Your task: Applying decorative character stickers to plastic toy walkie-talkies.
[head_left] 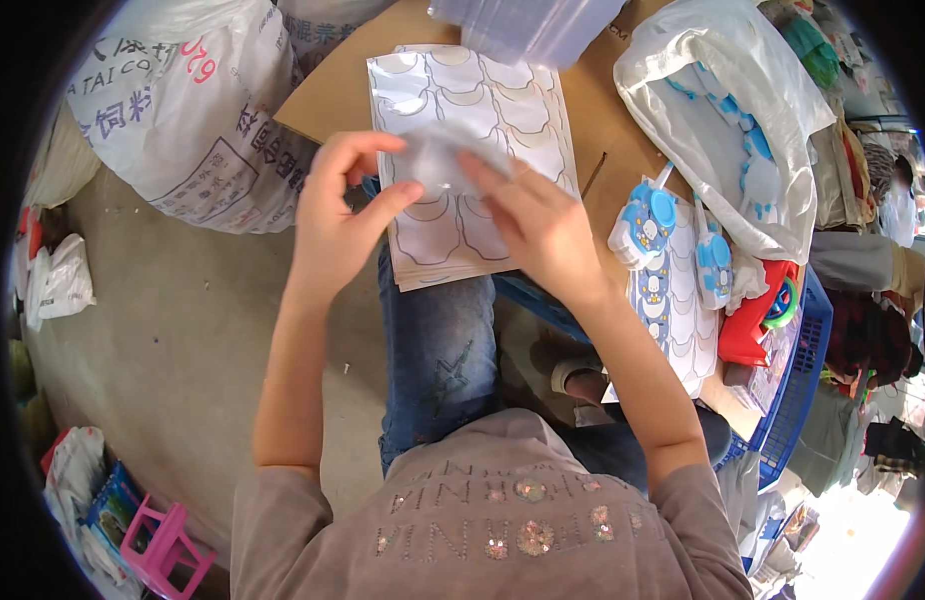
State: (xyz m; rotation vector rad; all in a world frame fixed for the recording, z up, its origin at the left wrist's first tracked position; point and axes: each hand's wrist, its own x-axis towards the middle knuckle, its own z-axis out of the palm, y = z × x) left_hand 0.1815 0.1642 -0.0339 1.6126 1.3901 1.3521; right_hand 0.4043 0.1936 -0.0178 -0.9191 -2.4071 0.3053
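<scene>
A small, whitish, see-through piece [445, 165], blurred by motion, is between my hands, above a stack of white sheets [528, 105] printed with rows of rounded outlines. My right hand [538, 220] pinches the piece at its right side. On the other side, my left hand [345, 195] has thumb and forefinger apart, their tips close to the piece's left edge. Whether those tips touch it is hard to see. The stack's near edge juts over my left knee.
Clear plastic trays [528, 25] stand behind the stack on the brown board [348, 85]. To the right are blue-and-white toys [645, 222], a white plastic bag [673, 45], a red part [758, 320] and a blue basket [798, 370]. A large white sack [198, 130] stands left, a pink stool [163, 550] lower left.
</scene>
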